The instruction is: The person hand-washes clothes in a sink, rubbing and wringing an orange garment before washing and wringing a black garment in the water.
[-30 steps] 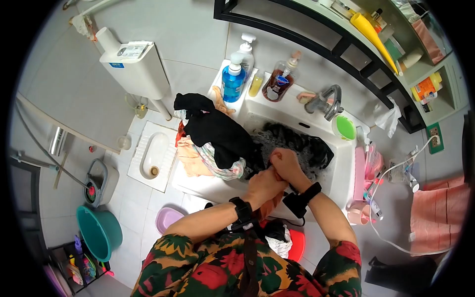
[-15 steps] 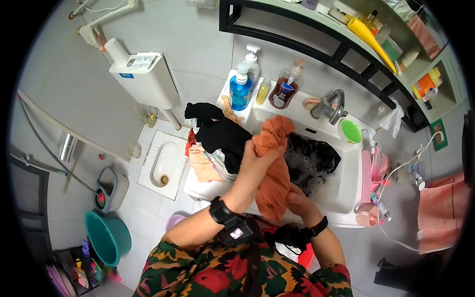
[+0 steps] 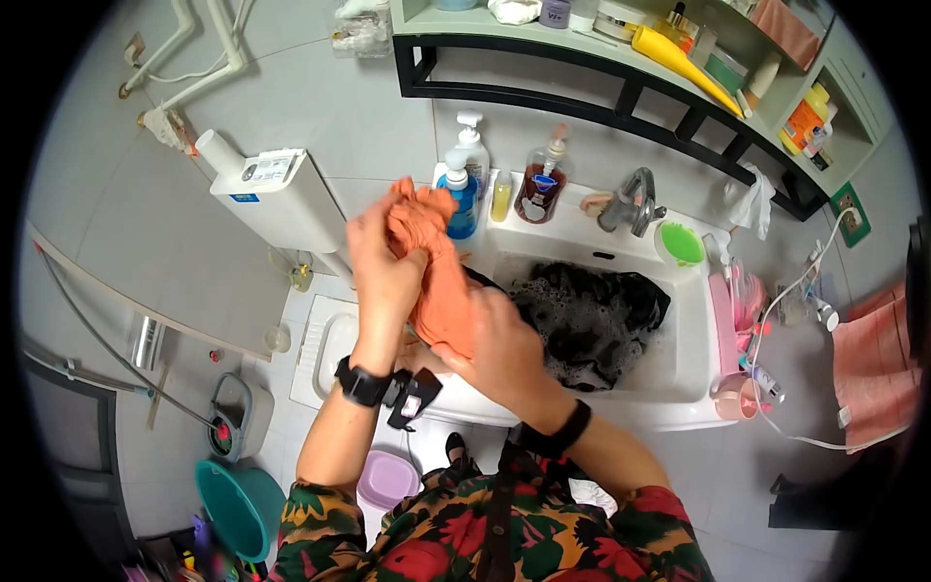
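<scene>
An orange garment (image 3: pixel 441 296) is bunched up in front of me, held in the air left of the sink basin. My left hand (image 3: pixel 383 272) is wrapped round its upper part. Lower down, my right hand (image 3: pixel 506 351) grips the other end; its fingers are a little blurred. Behind the cloth, most of the pile of laundry on the counter is hidden. To the right, a black garment (image 3: pixel 596 320) lies in foamy water inside the white sink (image 3: pixel 690 354). Both hands are outside the basin.
Behind the garment stand a blue pump bottle (image 3: pixel 464 209) and a dark red soap bottle (image 3: pixel 538 189). A tap (image 3: pixel 635 204) and a green bowl (image 3: pixel 682 244) are at the sink's back. Below are a squat toilet (image 3: pixel 325 349), a purple basin (image 3: pixel 388 478) and a teal tub (image 3: pixel 242 509).
Both hands have moved left with the orange garment, from the basin's left edge to above the counter. The view has shifted slightly. The black garment stays in the water.
</scene>
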A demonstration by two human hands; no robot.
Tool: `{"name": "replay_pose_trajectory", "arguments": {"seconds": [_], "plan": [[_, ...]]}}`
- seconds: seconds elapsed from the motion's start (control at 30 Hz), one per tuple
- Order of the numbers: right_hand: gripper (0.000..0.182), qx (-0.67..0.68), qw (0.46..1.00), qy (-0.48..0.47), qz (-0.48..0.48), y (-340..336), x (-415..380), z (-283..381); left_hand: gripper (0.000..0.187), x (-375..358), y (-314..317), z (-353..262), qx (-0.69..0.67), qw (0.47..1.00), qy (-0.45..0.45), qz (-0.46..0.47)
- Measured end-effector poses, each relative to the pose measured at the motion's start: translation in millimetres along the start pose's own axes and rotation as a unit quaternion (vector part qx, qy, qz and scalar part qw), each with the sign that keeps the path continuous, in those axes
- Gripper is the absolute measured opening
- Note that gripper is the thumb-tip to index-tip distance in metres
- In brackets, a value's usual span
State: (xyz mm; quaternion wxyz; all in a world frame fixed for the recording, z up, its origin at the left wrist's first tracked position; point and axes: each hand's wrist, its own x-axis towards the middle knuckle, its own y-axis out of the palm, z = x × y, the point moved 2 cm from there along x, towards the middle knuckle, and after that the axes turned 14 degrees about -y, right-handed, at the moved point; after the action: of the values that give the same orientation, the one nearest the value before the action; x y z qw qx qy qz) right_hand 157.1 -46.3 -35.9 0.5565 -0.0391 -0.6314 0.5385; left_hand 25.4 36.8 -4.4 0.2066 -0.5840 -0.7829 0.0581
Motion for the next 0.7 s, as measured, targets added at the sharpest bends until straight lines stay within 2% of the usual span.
{"name": "replay_pose_trajectory", "arguments": {"seconds": [0.07,0.1,0.13,0.17,0.23,0.3,0.33,0.4,0.43,0.47,0.5,0.53,0.57,0.6,0.63,0.67,0.7], "plan": [[0.075,-0.005,0.989,0.012,0.150,34,-19,-2,0.056,3,22,57,0.126,0.989,-0.065,0.036],[0.077,-0.036,0.990,-0.019,0.133,46,-28,1,0.055,4,24,70,0.110,0.991,-0.060,0.043],[0.077,-0.021,0.991,-0.009,0.134,44,-28,2,0.055,5,26,78,0.092,0.993,-0.053,0.053],[0.076,0.027,0.992,0.001,0.124,37,-28,1,0.056,6,28,84,0.150,0.988,0.006,0.025],[0.075,0.074,0.990,0.020,0.118,26,-32,-12,0.057,9,28,84,0.104,0.993,-0.017,0.061],[0.060,0.305,0.948,0.042,0.080,15,-41,-40,0.055,9,28,79,0.032,0.993,-0.075,0.081],[0.045,0.386,0.909,0.146,0.063,4,-49,-54,0.055,7,27,77,0.031,0.993,-0.074,0.084],[0.031,0.243,0.945,0.200,0.087,-9,-77,-95,0.054,1,23,76,0.002,0.997,-0.050,0.056],[0.032,0.230,0.936,0.237,0.124,-15,-94,-118,0.053,-4,21,71,0.053,0.996,-0.063,0.030],[0.038,0.178,0.928,0.253,0.210,-19,-111,-140,0.053,-7,21,65,0.072,0.994,-0.077,0.016],[0.043,0.124,0.910,0.265,0.293,-22,-127,-158,0.053,-11,21,64,0.104,0.993,-0.052,-0.027],[0.043,0.125,0.909,0.266,0.294,-23,-138,-171,0.052,-14,20,62,0.137,0.988,-0.026,-0.072],[0.049,0.119,0.882,0.271,0.366,-20,-151,-181,0.052,-18,19,56,0.139,0.987,-0.027,-0.071],[0.056,0.113,0.851,0.271,0.435,-14,-163,-192,0.051,-24,18,40,0.172,0.981,0.014,-0.088],[0.071,0.151,0.831,0.275,0.459,-4,-171,-201,0.050,-30,18,26,0.207,0.971,0.054,-0.104],[0.071,0.156,0.830,0.273,0.461,6,-179,-205,0.043,-35,22,16,0.223,0.968,0.095,-0.065],[0.077,0.128,0.831,0.228,0.490,15,-181,-203,0.040,-43,32,9,0.268,0.952,0.145,-0.018]]}}
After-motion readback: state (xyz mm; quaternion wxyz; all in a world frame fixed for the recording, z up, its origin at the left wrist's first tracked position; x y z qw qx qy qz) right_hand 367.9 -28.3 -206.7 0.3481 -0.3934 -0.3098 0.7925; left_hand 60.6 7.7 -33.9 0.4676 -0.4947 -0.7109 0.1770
